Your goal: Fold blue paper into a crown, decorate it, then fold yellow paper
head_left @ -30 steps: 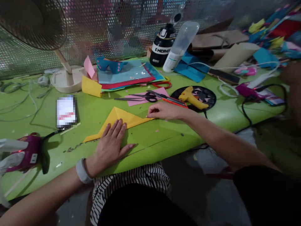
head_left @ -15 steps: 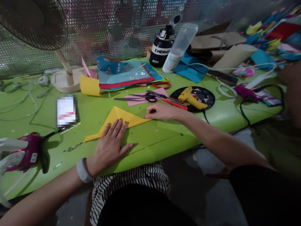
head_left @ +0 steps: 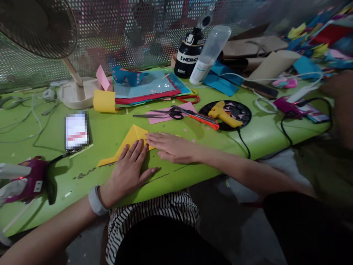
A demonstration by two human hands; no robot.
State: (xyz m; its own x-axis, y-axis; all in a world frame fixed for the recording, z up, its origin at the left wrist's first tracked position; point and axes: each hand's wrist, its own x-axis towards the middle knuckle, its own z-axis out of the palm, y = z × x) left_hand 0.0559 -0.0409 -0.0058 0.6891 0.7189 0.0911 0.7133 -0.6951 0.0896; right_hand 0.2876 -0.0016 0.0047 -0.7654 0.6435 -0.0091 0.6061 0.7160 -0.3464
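Note:
A folded sheet of yellow paper [head_left: 127,142] lies on the green table [head_left: 176,176], its peak pointing away from me. My left hand [head_left: 131,165] rests flat on its lower edge, fingers stretched out and thumb apart. Laid flat across the paper's right part is my right hand [head_left: 175,148], fingers extended and their tips close to the left fingers. It covers most of that right part. Just beyond the hands, black scissors [head_left: 173,113] and an orange box cutter [head_left: 201,118] lie partly over a piece of pink paper [head_left: 154,119].
A yellow glue gun [head_left: 224,115] sits on a round black tray [head_left: 245,114]. Behind are stacked coloured sheets [head_left: 149,88], a black bottle [head_left: 187,59] and a clear bottle [head_left: 211,53]. At left stand a fan [head_left: 79,90], a phone [head_left: 76,130] and a purple power strip [head_left: 30,178].
My right hand has gone from pinching the paper's right tip to lying flat across it, further left and nearer my left hand. My left hand has stayed in place.

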